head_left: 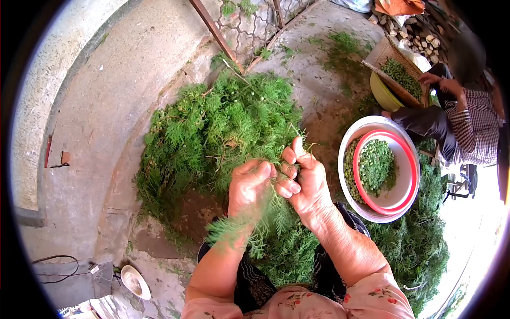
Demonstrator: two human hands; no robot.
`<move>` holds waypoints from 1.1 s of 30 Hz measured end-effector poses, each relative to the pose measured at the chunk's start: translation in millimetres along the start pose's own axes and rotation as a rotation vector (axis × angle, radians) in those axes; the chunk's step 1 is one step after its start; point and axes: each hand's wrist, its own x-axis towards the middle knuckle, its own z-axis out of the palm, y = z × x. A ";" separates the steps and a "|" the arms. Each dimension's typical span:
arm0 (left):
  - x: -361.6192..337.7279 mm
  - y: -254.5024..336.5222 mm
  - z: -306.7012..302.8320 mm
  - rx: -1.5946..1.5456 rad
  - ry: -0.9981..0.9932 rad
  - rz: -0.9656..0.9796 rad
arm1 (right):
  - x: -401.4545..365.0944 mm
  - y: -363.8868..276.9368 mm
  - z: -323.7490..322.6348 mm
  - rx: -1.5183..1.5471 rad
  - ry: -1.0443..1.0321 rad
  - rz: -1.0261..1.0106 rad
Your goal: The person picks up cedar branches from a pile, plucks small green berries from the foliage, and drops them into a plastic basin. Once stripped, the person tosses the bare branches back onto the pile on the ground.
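My left hand (249, 185) is closed, its thumb and fingers pinched at the edge of a leafy evergreen sprig (277, 212). Close beside it, my right hand (307, 181) has its fingers curled round the stems of the same sprig, with one finger pointing up. Feathery flat fronds hang below both hands, and the part across my left wrist is blurred. What lies inside my fingers is mostly hidden. Just beyond my hands spreads a big heap of cut evergreen branches (223, 125), and more greenery (289, 255) lies between my knees.
At right stands a metal basin (345, 154) with a red-rimmed bowl (357, 175) inside, both containing small green cones. Behind it, a person (470, 122) sits by a woven tray (380, 56) and a yellow-green basin (383, 95). A pale hat (135, 282) lies lower left.
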 end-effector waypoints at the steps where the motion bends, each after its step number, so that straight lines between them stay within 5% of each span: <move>1: 0.6 -2.3 -2.1 -0.070 -0.007 -0.012 | -0.5 0.4 1.1 0.009 0.001 0.000; 5: 1.2 -1.7 -8.2 -0.139 -0.083 -0.086 | -1.2 2.7 0.5 0.025 -0.015 -0.010; 7: -4.7 -11.2 5.7 -0.212 0.115 0.150 | 0.5 0.3 -4.0 0.113 -0.050 -0.141; 8: 6.9 -2.3 -17.1 -0.347 -0.169 0.026 | 3.9 -8.0 -7.0 0.215 -0.072 -0.185; 9: 5.9 -3.0 -18.8 -0.302 0.005 0.099 | 7.9 -17.3 -14.0 0.201 -0.088 -0.206; 12: 13.6 2.6 -37.7 -0.455 -0.134 0.091 | 20.0 -24.2 -26.9 0.254 -0.133 -0.225; 15: 14.1 3.2 -36.6 -0.411 -0.200 0.104 | 17.6 -22.3 -11.4 0.009 0.095 -0.228; 17: 14.4 -0.2 -37.7 -0.357 -0.190 0.141 | 17.1 -17.7 -16.2 -0.066 0.004 -0.249; 19: 11.6 0.4 -28.7 -0.356 0.020 0.124 | 15.6 -13.5 -13.1 -0.106 0.016 -0.268; 27: 15.9 1.0 -30.2 -0.261 0.141 0.155 | 18.4 -2.1 -22.0 -0.332 0.102 -0.106; 30: 14.0 1.1 -17.4 -0.076 0.270 0.178 | 12.8 9.0 -14.5 -0.396 -0.061 -0.122; 33: 9.5 -0.1 -9.6 -0.084 0.189 0.130 | 10.8 16.6 -9.5 -0.360 -0.017 -0.114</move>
